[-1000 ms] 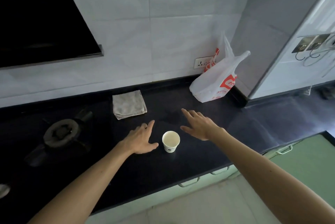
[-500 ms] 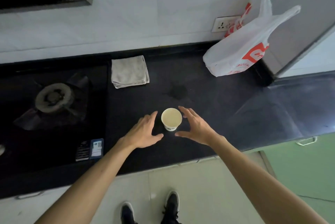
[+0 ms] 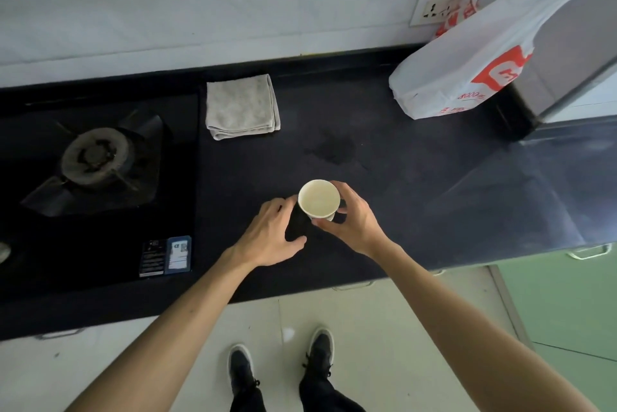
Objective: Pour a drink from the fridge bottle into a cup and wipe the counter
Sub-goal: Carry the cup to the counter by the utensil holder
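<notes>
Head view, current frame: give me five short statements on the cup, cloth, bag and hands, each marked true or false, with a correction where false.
1. The right hand has its fingers around the paper cup. True.
2. The folded cloth is in the left hand. False: it lies on the counter beside the stove burner, and the left hand is open next to the cup.
3. A dark wet-looking patch marks the counter beyond the cup. True.
4. A bottle stands next to the cup. False: no bottle is in view.
5. The white and red plastic bag lies flat on the floor. False: it sits on the counter at the back right, against the wall.
</notes>
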Demonstrator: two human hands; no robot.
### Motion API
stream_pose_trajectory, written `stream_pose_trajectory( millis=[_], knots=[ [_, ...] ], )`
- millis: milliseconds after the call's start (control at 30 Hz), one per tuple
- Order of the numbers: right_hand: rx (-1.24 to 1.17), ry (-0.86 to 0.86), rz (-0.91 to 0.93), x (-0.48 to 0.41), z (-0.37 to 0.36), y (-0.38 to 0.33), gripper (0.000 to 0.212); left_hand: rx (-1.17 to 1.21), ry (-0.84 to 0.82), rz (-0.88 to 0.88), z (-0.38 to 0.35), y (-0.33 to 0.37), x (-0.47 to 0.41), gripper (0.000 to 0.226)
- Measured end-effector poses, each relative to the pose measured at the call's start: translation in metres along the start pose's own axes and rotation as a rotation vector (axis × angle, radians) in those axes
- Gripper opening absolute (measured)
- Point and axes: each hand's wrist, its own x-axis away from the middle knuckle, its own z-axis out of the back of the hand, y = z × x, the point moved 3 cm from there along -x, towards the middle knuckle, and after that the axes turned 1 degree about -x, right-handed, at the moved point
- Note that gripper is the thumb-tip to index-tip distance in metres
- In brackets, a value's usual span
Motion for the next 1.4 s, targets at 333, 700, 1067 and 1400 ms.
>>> stream_pose_trajectory(
  millis=[333,700,1067,1400],
  knots=[
    [-0.154,0.08,0.083,-0.022,0.038,-0.067,0.064,0.778,0.003,0.204,0.043,0.026,-0.003,0.07],
    [-0.171,0.098,0.276,-0.041,0.09,-0.169,0.066,1.885,0.14,0.165,0.14,0.069,0.015,0.065],
    [-0.194,-0.01,0.38,-0.053,0.093,-0.23,0.069,1.953,0.237,0.031,0.185,0.078,0.042,0.058],
    [-0.196,-0.07,0.401,-0.053,0.056,-0.268,0.067,1.988,0.286,-0.003,0.203,0.04,0.075,0.063]
  ],
)
